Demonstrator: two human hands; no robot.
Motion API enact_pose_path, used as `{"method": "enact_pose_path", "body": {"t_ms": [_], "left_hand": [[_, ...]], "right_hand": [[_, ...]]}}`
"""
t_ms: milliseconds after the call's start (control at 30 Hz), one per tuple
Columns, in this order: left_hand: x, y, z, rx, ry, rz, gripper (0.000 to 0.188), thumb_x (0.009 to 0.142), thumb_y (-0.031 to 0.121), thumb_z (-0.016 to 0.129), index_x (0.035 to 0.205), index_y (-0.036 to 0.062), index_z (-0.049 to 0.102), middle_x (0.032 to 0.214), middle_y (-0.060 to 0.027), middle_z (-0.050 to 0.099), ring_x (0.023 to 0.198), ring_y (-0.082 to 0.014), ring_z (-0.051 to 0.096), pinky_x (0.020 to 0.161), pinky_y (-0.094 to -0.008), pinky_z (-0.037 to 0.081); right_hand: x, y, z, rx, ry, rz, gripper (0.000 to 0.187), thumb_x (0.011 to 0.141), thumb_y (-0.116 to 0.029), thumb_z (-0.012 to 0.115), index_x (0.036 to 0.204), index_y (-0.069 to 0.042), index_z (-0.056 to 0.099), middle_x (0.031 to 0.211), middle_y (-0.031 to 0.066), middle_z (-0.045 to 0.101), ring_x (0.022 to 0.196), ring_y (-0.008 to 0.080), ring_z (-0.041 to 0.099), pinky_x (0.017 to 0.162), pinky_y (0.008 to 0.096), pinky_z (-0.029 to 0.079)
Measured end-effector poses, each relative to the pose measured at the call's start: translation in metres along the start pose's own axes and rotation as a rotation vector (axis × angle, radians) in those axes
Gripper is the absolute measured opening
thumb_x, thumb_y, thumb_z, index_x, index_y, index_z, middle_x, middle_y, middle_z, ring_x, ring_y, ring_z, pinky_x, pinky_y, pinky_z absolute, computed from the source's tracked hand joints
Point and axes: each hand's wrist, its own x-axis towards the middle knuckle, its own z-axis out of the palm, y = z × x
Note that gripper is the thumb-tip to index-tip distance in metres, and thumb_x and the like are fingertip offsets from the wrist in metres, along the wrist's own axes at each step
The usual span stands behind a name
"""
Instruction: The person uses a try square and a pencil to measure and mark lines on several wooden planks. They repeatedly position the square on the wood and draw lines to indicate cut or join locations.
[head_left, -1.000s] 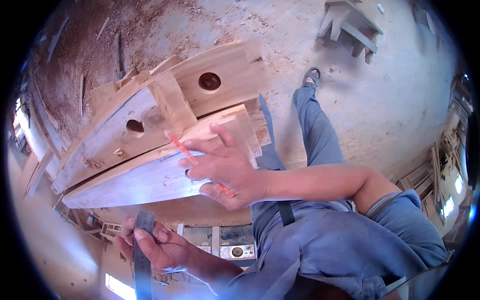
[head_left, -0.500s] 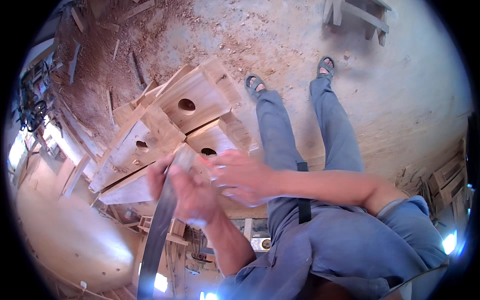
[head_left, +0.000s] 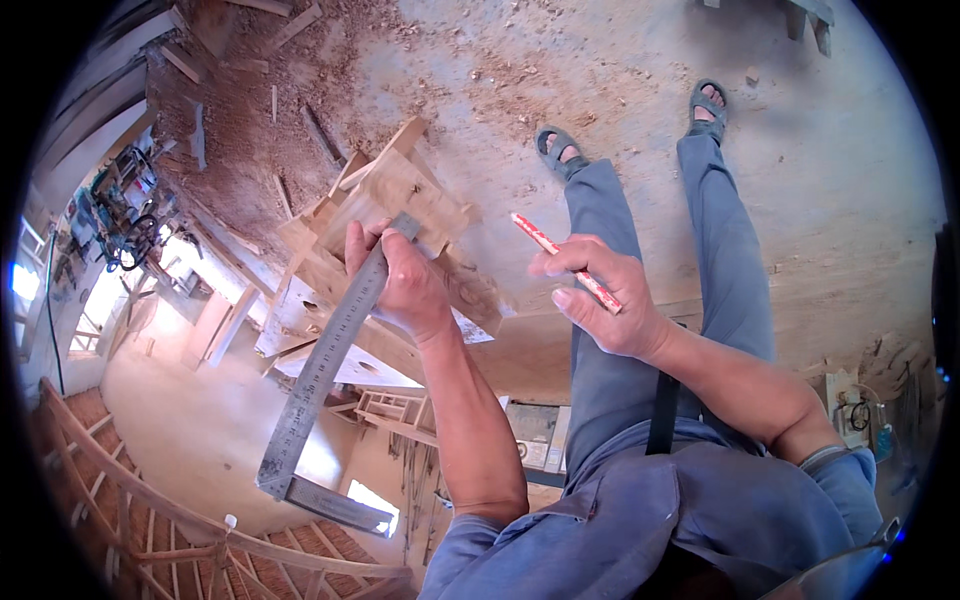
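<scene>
My left hand (head_left: 412,292) is closed around the end of a grey metal carpenter's square (head_left: 330,345). The square's long marked blade slants down to the left, and its short arm hangs at the lower end. Beyond that hand stand joined pale wooden boards (head_left: 415,195), partly covered by the hand and blade. My right hand (head_left: 612,300) grips a red and white pencil (head_left: 540,235) between thumb and fingers. The pencil points up and left, apart from the wood.
Wood chips and sawdust (head_left: 330,60) litter the floor, with loose strips of wood (head_left: 322,135) among them. A bicycle (head_left: 135,240) stands at the far left. Part of a wooden stand (head_left: 805,20) shows at the upper right edge.
Both hands have lifted off the boards. My left hand has tilted the square so its full length shows; my right hand has moved right with the pencil. The view has shifted too.
</scene>
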Motion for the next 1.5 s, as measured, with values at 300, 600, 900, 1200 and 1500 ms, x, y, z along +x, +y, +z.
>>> {"method": "enact_pose_path", "body": {"t_ms": [300,600,900,1200,1500], "left_hand": [[0.024,0.019,0.003,0.110,-0.074,0.005,0.042,0.088,-0.005,0.055,0.130,-0.0051,0.050,0.103,-0.0117,0.062,0.082,-0.0132,0.058,0.068,-0.0236,0.049],[0.023,0.016,0.001,0.114,-0.122,0.076,0.049,0.089,-0.001,0.058,0.135,-0.0096,0.042,0.101,-0.0131,0.062,0.061,-0.0093,0.052,0.048,-0.0208,0.040],[0.025,0.020,0.003,0.141,-0.129,0.074,0.051,0.089,-0.002,0.057,0.136,-0.0106,0.039,0.102,-0.0134,0.062,0.060,-0.0089,0.050,0.049,-0.0208,0.041],[-0.012,0.012,-0.008,0.180,-0.099,-0.014,0.053,0.091,0.001,0.055,0.138,-0.0107,0.036,0.102,-0.0124,0.062,0.062,-0.0083,0.051,0.053,-0.0201,0.042],[-0.019,0.024,-0.004,0.158,-0.053,-0.107,0.054,0.091,0.000,0.054,0.140,-0.0090,0.032,0.104,-0.0149,0.063,0.061,-0.0099,0.052,0.051,-0.0204,0.043]], "right_hand": [[0.055,0.002,-0.006,0.426,-0.129,0.204,0.036,0.100,-0.031,0.053,0.107,0.002,0.067,0.093,0.0105,0.066,0.081,0.0105,0.058,0.072,0.0256,0.047],[0.088,0.033,0.027,0.598,0.015,0.215,0.030,0.096,-0.022,0.060,0.110,0.003,0.068,0.087,0.0067,0.069,0.082,0.0100,0.062,0.076,0.0261,0.050],[0.104,0.044,0.032,0.706,-0.088,0.248,0.029,0.098,-0.015,0.059,0.117,0.007,0.064,0.100,0.0112,0.070,0.092,0.0142,0.066,0.084,0.0287,0.053],[0.076,0.039,0.025,0.525,-0.083,0.280,0.024,0.093,-0.012,0.062,0.111,0.003,0.069,0.094,0.0090,0.071,0.086,0.0110,0.064,0.078,0.0259,0.051],[0.047,0.029,-0.021,0.374,-0.051,0.325,0.025,0.095,-0.007,0.057,0.116,0.005,0.065,0.102,0.0122,0.070,0.096,0.0149,0.065,0.087,0.0287,0.050]]}}
